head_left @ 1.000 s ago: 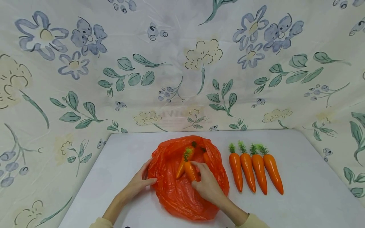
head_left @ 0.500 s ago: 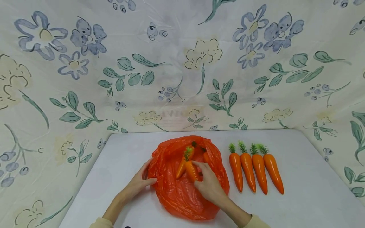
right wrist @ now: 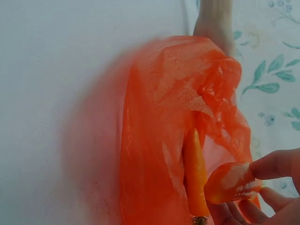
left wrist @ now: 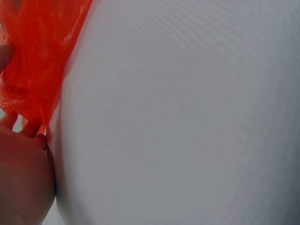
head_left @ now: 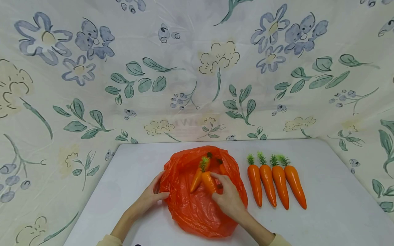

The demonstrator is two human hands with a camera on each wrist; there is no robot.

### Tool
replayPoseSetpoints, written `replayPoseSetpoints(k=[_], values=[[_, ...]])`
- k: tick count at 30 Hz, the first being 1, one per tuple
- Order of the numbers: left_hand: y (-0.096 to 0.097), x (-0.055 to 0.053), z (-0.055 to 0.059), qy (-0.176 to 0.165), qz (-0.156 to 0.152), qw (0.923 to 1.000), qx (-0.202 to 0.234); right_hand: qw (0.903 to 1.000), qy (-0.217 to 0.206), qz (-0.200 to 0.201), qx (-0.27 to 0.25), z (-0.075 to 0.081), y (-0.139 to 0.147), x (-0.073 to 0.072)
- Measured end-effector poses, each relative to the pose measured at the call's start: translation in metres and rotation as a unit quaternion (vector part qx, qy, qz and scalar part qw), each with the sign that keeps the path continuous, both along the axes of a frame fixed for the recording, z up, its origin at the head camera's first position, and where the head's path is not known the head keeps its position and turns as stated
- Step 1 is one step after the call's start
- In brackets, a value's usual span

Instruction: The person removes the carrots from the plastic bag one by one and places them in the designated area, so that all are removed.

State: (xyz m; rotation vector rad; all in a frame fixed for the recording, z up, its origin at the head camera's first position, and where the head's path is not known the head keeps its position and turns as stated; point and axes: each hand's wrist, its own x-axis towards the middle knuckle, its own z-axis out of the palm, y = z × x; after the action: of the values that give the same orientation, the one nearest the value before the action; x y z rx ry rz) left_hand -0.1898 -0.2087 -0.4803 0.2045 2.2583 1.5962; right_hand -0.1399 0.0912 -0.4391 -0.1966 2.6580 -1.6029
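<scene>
In the head view a red plastic bag (head_left: 197, 217) lies with its mouth spread wide. My left hand (head_left: 152, 194) holds the bag's left side, thumb in front; the left wrist view shows its fingers partly covered by the film. My right hand (head_left: 229, 200) pinches an orange carrot (head_left: 209, 182) with a green top, over the bag's mouth. That carrot (right wrist: 229, 183) looks glossy in the right wrist view, its tip toward the camera. Beside it a second carrot (head_left: 196, 181) lies in the bag. Another carrot (head_left: 222, 168) shows partly at the bag's right inner side.
Right of the bag, several carrots (head_left: 267, 186) lie side by side on the white table (head_left: 332, 212), green tops pointing away. A floral cloth (head_left: 191, 75) hangs behind the table and along both sides.
My right hand has drawn the pinched carrot slightly right and up, a little apart from the carrot beside it. My left hand stays on the bag.
</scene>
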Motion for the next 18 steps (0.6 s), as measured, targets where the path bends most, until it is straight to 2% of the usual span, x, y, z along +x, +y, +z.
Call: replayPoseSetpoints(k=[18], values=[[-0.001,-0.001,-0.003,0.007,-0.004,1.0,0.002,0.9984,0.024,-0.047,-0.021,0.007,0.014,0.001]])
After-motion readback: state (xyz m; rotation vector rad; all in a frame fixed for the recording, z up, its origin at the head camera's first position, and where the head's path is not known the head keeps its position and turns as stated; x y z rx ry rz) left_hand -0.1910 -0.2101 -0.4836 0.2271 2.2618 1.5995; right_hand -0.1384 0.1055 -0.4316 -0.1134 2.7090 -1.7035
